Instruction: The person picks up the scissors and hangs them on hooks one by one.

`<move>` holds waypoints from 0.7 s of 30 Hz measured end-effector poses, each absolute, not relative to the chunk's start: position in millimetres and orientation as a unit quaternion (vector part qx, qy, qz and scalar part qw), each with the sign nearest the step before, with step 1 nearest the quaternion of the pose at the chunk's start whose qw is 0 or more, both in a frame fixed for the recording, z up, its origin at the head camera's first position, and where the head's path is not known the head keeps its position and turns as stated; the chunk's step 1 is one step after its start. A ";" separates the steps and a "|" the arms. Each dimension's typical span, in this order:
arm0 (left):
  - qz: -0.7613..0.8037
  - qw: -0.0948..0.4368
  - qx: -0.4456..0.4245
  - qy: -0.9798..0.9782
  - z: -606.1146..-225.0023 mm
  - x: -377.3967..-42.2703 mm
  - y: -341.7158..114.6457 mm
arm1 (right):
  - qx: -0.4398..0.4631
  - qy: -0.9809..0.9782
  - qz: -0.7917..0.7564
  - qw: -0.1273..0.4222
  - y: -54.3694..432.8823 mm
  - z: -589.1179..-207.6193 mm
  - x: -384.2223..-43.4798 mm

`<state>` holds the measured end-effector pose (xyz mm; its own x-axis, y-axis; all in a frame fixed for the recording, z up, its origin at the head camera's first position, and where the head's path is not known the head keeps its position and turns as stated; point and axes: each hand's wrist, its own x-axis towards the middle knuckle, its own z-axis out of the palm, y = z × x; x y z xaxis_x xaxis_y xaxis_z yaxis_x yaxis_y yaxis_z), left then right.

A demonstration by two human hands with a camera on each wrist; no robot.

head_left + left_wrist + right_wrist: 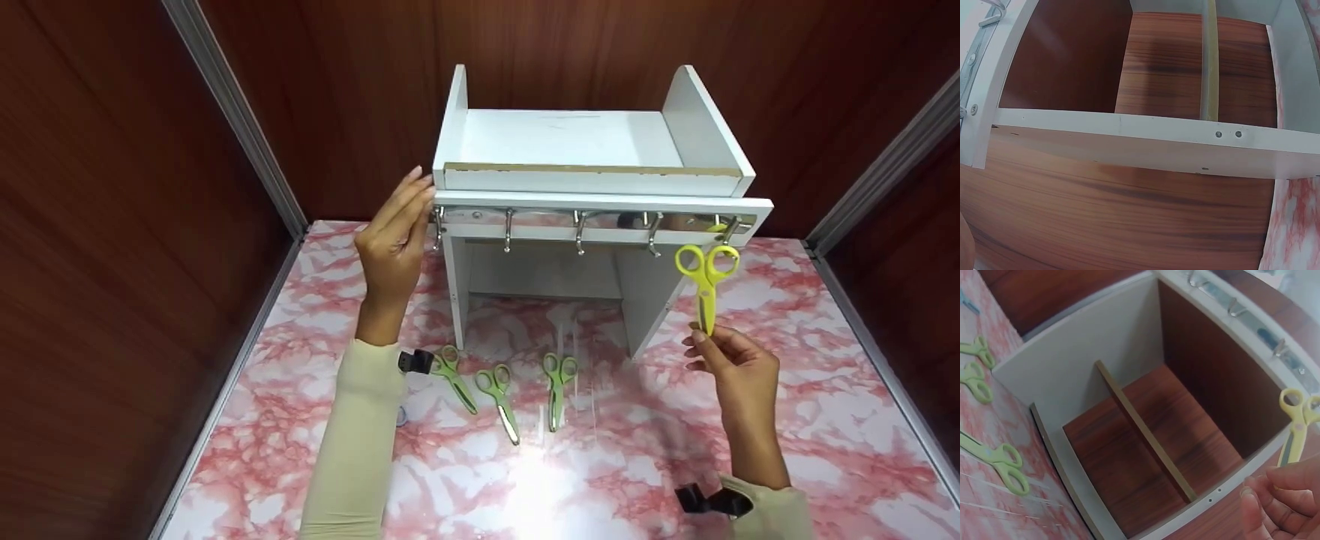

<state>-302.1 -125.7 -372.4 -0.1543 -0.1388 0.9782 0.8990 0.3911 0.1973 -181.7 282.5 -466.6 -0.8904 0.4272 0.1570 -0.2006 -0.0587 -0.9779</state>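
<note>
- Counter (pixel 292 390): red-and-white marbled top, bright glare at near middle.
- White shelf unit (pixel 570 139): stands on the counter, toward the far side. Upper tray has raised panels left and right, brown strip along its near edge; open space below, counter visible through it.
- Hook rail (pixel 544 219): shiny metal strip on a white board across the unit's near side; five hooks.
- Left hand (pixel 394 240): at the left end of unit and rail, fingers extended and touching there, not clenched.
- Right hand (pixel 739 360): right side, fingers pinching the blade tip of the yellow scissors.
- Yellow scissors (pixel 706 291): blades together, dark lower edge, loops up above the fingers, at the rightmost hook. Cannot tell whether a loop encircles it.
- Three green scissors (pixel 556 390): on the counter, near side of unit, tips pointing near.
</note>
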 end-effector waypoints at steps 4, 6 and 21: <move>-0.457 0.569 -0.314 -0.606 -371.9 -301.7 -125.5 | -0.091 -0.645 0.730 0.208 283.2 -468.6 -183.0; -0.458 0.568 -0.314 -0.607 -371.8 -301.7 -125.6 | -0.092 -0.644 0.731 0.207 283.6 -469.3 -183.4; -0.454 0.567 -0.314 -0.611 -371.4 -301.0 -125.2 | -0.096 -0.634 0.743 0.190 282.7 -473.2 -185.9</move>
<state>-301.0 -125.2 -371.4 -0.1588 -0.1316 0.9785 0.8990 0.3905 0.1984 -185.9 282.7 -473.2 -0.9091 0.4048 0.0987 -0.1615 -0.1240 -0.9791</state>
